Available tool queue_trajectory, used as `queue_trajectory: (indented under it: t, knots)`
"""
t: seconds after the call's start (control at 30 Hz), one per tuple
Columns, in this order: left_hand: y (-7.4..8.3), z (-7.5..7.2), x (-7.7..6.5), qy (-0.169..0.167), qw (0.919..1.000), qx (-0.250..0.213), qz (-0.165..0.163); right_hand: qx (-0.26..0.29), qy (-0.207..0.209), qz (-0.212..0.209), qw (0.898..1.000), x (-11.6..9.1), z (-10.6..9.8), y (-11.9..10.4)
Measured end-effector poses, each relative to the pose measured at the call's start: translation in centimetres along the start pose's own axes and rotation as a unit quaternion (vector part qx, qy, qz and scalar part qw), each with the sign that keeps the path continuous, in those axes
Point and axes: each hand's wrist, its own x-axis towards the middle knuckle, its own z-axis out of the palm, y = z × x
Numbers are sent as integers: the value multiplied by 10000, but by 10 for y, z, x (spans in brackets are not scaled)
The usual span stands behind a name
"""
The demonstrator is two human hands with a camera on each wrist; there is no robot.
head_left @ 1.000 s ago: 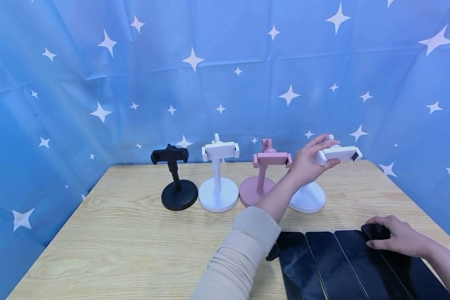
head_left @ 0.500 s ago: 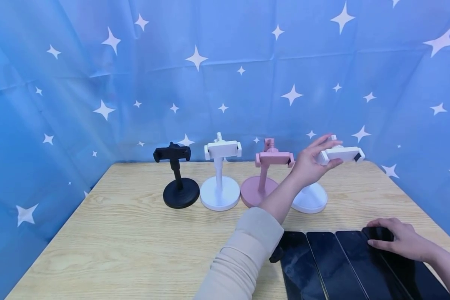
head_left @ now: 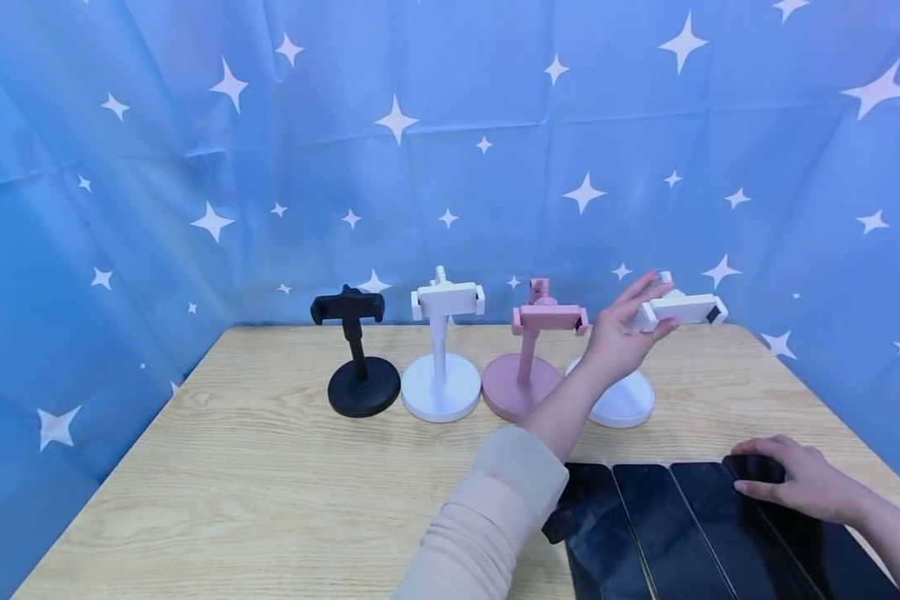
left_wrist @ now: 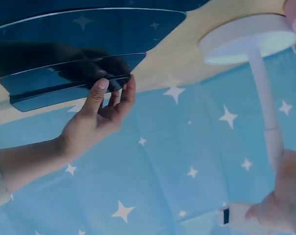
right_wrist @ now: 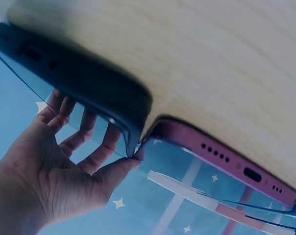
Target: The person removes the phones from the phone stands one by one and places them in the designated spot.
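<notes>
My left hand (head_left: 621,333) pinches the left end of the clamp on a white phone stand (head_left: 686,310), thumb at the front and fingers behind. Its round base (head_left: 624,402) rests on the table, partly behind the forearm. Low on the right, my right hand (head_left: 806,477) grips the top end of the outermost black phone (head_left: 817,533), thumb on one long edge and fingers at the other. That phone (right_wrist: 79,78) looms large in the right wrist view, beside a phone with a reddish frame (right_wrist: 221,156). In the left wrist view both hands show, the left one partly cut off.
A black phone stand (head_left: 362,387), another white stand (head_left: 441,387) and a pink stand (head_left: 521,387) line the back of the wooden table (head_left: 270,500). Several dark phones (head_left: 667,525) lie side by side at the front right. A blue starry curtain (head_left: 420,183) hangs behind.
The head view has shifted slightly. My left hand has edged a little left along the clamp, showing more of the white base. My right hand stays on the outermost phone.
</notes>
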Motion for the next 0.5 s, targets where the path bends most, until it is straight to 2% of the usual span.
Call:
queue_trajectory:
  t: [0.1,0.17,0.27,0.33,0.5]
  knots:
    - [-1,-2,-5,208,9996,37,-194,-175,-33,-38,9998,5,-3,-5]
    - [-2,-6,-11,232,9989,127,-397,-304,-99,-65,9995,9,-6,-10]
    - [-4,-18,-22,-9,9959,398,-817,-449,-135,-221,9987,15,-8,-22]
    - [-6,-29,-29,-211,9924,713,-978,-468,-84,-314,9984,21,-9,-35]
    - [-6,-62,-44,-746,9769,1350,-1478,-164,81,-682,9975,35,-10,-79]
